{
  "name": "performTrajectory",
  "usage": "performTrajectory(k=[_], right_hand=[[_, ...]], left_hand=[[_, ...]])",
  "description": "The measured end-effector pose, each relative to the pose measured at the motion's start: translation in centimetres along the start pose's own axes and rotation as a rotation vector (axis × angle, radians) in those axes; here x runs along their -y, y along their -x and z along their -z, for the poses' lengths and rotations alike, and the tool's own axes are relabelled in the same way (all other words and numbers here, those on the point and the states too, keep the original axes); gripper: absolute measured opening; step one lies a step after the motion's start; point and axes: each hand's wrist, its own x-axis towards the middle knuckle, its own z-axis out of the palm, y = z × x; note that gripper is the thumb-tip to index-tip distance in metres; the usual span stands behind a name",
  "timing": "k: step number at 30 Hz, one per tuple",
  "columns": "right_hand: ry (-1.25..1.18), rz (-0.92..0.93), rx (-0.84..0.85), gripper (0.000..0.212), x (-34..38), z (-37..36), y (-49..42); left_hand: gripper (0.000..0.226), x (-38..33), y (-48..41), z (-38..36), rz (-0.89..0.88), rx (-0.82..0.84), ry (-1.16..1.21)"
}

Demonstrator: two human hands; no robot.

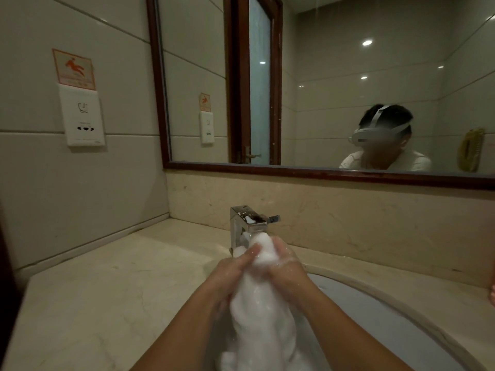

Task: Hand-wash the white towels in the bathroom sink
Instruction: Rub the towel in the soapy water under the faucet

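Note:
A white towel [258, 311], wet and covered in soap foam, hangs bunched in a long roll over the sink [380, 314]. My left hand [235, 271] grips its upper part from the left. My right hand [288, 266] grips it from the right, fingers curled round the foamy top. Both hands carry suds. The towel's top sits just in front of the chrome faucet [245, 226], and its lower end drops toward the basin at the frame's bottom edge.
A beige marble counter [107, 290] spreads to the left of the sink. A framed mirror [321, 89] runs along the back wall. A wall socket [83, 121] with a warning sticker is on the left wall.

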Motion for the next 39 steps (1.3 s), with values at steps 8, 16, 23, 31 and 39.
performTrajectory(k=[8, 16, 23, 31, 39], right_hand=[[0.006, -0.23, 0.138, 0.066, -0.8, 3.0, 0.4], [0.07, -0.214, 0.152, 0.05, -0.3, 3.4, 0.6], [-0.153, -0.137, 0.115, 0.047, 0.6, 2.6, -0.5], [-0.149, -0.078, -0.172, 0.028, 0.1, 3.9, -0.7], [0.111, -0.286, 0.306, 0.059, -1.4, 1.7, 0.8]], left_hand=[[0.032, -0.6, -0.9, -0.6, -0.05, -0.191, 0.028], [0.05, -0.9, -0.9, 1.0, -0.099, -0.219, 0.332], [0.071, -1.1, 1.4, 0.3, 0.023, -0.023, -0.138], [0.05, -0.9, 0.5, 1.4, -0.038, -0.039, 0.315], [0.067, -1.2, 0.2, 2.1, -0.022, 0.079, 0.484]])
